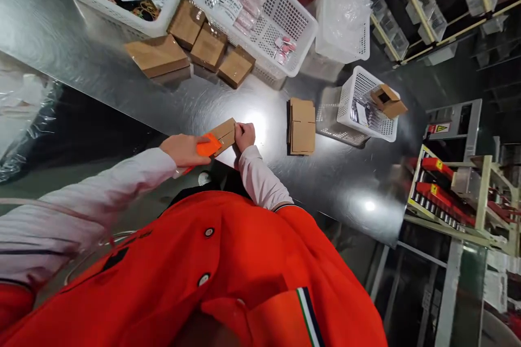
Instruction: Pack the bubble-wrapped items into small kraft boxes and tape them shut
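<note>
My left hand (pixel 186 150) is closed around an orange tool (pixel 209 145) that looks like a tape dispenser. The front of this tool lies against a small brown cardboard box (pixel 224 131) at the near edge of the metal table (pixel 268 173). At the box's right end, the bent fingers of my right hand (pixel 245 135) grip the cardboard. My left hand hides part of the tool, and the box's underside is out of sight. To the right of my right hand lies a stack of flat folded cardboard boxes (pixel 302 127).
Several closed brown boxes (pixel 208 47) stand at the back left beside white baskets (pixel 285 16). A tub of clear plastic bags (pixel 345 16) is behind them. Farther right, a small white basket (pixel 368 105) carries an open box (pixel 388 101). Shelving (pixel 448 190) stands beyond the table.
</note>
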Motion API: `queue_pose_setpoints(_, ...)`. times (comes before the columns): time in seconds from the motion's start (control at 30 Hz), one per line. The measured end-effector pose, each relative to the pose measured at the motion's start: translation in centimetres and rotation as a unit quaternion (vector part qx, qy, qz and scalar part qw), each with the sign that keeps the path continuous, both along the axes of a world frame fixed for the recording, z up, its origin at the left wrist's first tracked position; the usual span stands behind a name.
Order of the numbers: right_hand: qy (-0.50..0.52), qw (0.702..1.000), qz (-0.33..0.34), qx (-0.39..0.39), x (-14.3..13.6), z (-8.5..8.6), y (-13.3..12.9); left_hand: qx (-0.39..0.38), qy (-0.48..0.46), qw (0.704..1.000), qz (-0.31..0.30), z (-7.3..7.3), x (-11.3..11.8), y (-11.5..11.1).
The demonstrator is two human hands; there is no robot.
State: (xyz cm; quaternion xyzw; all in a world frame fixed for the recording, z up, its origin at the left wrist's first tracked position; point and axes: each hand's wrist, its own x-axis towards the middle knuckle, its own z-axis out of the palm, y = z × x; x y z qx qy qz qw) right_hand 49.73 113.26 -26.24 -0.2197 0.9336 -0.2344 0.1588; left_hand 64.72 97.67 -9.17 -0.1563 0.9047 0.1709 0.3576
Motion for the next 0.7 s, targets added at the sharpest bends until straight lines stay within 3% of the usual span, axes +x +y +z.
queue_pose_setpoints(0.13,-0.004,0.999,0.034,0.030,0.8,1.3,-0.2,0.006,-0.013,1.000,-0.013,-1.8,0.7,-0.9)
queue_pose_setpoints(0.4,-0.010,0.992,0.074,0.103,4.4,3.9,-0.9,0.027,0.028,0.999,0.013,-3.9,4.4,-1.2)
queue_pose_setpoints(0.57,-0.032,0.989,0.076,0.122,4.1,4.2,-1.0,0.037,0.021,0.998,0.048,-5.4,9.8,-1.8)
queue_pose_setpoints(0.7,-0.035,0.987,0.095,0.125,5.6,4.3,-1.4,0.025,-0.033,0.998,0.054,-7.7,14.2,-2.1)
